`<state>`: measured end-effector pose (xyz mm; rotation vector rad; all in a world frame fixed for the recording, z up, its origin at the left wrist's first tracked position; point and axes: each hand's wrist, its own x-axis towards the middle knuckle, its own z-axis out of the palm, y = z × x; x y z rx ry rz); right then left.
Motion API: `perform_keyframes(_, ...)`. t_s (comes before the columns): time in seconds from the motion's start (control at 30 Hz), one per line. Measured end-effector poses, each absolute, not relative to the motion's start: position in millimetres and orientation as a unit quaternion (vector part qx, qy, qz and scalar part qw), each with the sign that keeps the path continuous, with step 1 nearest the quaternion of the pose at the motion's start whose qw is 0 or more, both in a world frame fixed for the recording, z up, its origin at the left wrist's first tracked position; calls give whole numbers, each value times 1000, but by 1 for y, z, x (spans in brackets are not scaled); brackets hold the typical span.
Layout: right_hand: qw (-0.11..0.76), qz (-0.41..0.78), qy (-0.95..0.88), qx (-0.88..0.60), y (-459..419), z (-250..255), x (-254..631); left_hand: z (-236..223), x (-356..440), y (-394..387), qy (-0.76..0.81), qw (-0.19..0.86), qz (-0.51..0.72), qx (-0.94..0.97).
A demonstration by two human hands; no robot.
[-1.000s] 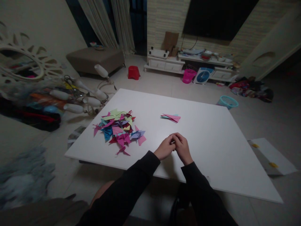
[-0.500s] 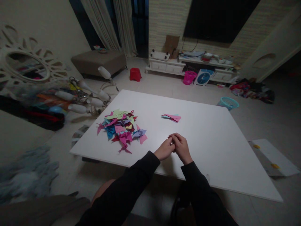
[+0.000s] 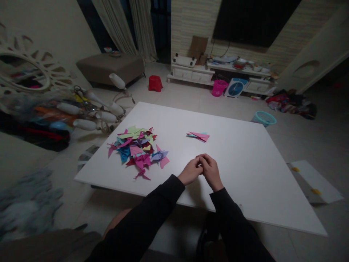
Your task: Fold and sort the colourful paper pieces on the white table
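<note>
My left hand (image 3: 191, 171) and my right hand (image 3: 209, 169) meet above the near part of the white table (image 3: 245, 163). Both have their fingers curled and pressed together at the tips. Whatever they pinch is hidden behind the fingers. Left of them lies a heap of folded paper cranes (image 3: 140, 145) in pink, blue, green, purple and red. One magenta paper crane (image 3: 142, 174) sits at the heap's near edge. Beyond my hands rests a small stack of folded paper pieces (image 3: 199, 136), pink and light blue.
A lamp with several white shades (image 3: 106, 116) stands close to the table's left side. Past the far edge are a red stool (image 3: 155, 83), a pink bin (image 3: 219, 88) and a blue fan (image 3: 236, 87). A turquoise basket (image 3: 264, 118) is near the far right corner.
The camera view has shifted slightly. My hands stay together in nearly the same place, with only a small shift of the fingers. The paper heap and stack look unchanged.
</note>
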<state>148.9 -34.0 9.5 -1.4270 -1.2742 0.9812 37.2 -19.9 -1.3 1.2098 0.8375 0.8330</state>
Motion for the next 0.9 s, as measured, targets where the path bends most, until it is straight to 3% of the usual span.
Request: perform_keyframes(0.9,473,401,-530,-578,-33,10,151,-1,36,-19,368,651,384,541)
